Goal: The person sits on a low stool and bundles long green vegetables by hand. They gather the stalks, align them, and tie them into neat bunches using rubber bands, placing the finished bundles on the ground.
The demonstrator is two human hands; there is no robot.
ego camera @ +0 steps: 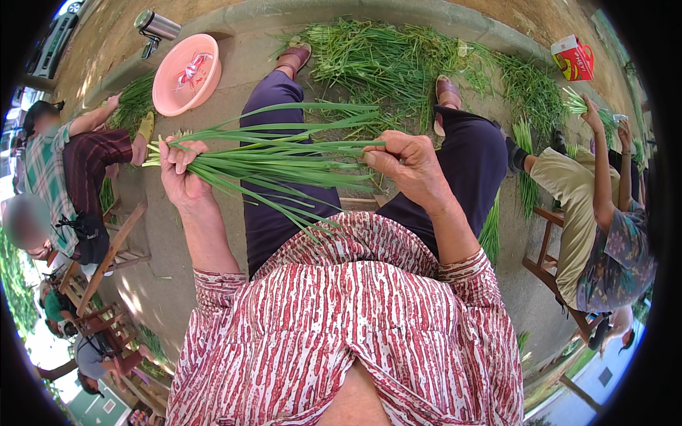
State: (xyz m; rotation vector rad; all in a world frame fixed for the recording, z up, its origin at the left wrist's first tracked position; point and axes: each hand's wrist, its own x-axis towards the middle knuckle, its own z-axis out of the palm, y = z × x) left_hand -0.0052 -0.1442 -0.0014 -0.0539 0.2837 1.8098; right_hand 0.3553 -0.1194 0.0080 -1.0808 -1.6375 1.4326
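A bunch of green garlic chives [287,160] stretches sideways above my lap. My left hand [185,168] is closed around its pale stem ends. At the other side, my right hand [407,162] pinches the tips of a few leaves between thumb and fingers. Most of the other leaf tips fan out loose between the two hands, some hanging down over my patterned shirt. On the ground past my feet lies a wide heap of loose chives [373,64].
A pink plastic basin [162,80] holding red-and-white ties stands beyond my left foot, near a metal tumbler [157,24]. A red carton [573,58] sits on the far right edge. People sit on wooden benches [114,255] on both sides; one at right holds chives.
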